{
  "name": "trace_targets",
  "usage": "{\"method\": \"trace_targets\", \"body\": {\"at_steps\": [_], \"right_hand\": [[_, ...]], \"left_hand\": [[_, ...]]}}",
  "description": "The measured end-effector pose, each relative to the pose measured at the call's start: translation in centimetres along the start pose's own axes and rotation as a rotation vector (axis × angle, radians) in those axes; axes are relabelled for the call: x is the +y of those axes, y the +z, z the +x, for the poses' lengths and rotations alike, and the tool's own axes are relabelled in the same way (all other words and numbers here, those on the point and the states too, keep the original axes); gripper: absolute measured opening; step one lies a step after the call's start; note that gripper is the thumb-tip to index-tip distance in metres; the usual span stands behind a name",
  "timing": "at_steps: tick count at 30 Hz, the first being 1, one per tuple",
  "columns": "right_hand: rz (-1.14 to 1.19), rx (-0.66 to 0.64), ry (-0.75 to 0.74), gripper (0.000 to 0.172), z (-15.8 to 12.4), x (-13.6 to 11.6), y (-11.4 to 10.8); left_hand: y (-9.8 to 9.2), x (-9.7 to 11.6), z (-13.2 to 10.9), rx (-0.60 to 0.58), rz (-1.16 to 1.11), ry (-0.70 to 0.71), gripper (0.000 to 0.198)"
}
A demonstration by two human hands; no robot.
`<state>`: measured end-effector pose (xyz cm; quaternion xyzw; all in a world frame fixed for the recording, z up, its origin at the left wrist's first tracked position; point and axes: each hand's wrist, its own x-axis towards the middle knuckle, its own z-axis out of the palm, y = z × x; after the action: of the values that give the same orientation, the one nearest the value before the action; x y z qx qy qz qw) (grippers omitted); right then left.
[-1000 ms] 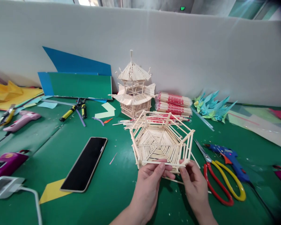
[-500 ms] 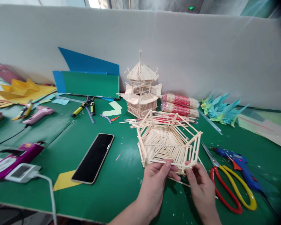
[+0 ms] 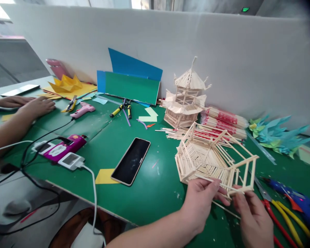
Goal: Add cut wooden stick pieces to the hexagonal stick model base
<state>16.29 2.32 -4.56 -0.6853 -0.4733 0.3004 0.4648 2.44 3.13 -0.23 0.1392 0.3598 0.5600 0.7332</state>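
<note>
A six-sided open frame of pale wooden sticks [image 3: 206, 158], with a floor of sticks laid in a web pattern, rests on the green table before me. Along its near edge runs a thin wooden stick [image 3: 223, 185]. My left hand [image 3: 203, 199] pinches this stick between thumb and fingers. At the stick's right end, by the frame's near right corner, my right hand [image 3: 254, 213] closes thumb and fingers on it. Behind the frame stands a tiered stick pagoda [image 3: 187, 100]. Loose sticks and red-and-clear packs of sticks [image 3: 226, 120] lie beside it.
Red-and-yellow-handled scissors [image 3: 281, 220] and a blue glue gun [image 3: 291, 196] lie at right. A phone [image 3: 131, 162], purple power strip [image 3: 64, 148] with cables, pink glue gun [image 3: 83, 110] and pliers [image 3: 121, 108] are left. Another person's hands [image 3: 37, 106] rest at far left.
The view has swung left, so the table's things appear further right and another person's arms show more fully. Both my hands keep their hold on the stick at the frame's edge.
</note>
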Motion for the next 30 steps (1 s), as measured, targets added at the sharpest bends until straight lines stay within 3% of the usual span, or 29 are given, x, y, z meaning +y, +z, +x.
{"method": "trace_targets", "body": {"at_steps": [9,20,30], "right_hand": [[0.091,0.017,0.011,0.040,-0.2,0.4,0.4],[0.193,-0.027,-0.094,0.028,-0.1,-1.5,1.4],[0.284,-0.046,-0.113,0.023,0.1,-1.4,1.4]], "left_hand": [[-0.2,0.1,0.2,-0.012,0.016,0.017,0.033],[-0.4,0.6,0.7,-0.028,0.108,0.013,0.020],[-0.5,0.6,0.9,-0.011,0.151,0.009,0.023]]}}
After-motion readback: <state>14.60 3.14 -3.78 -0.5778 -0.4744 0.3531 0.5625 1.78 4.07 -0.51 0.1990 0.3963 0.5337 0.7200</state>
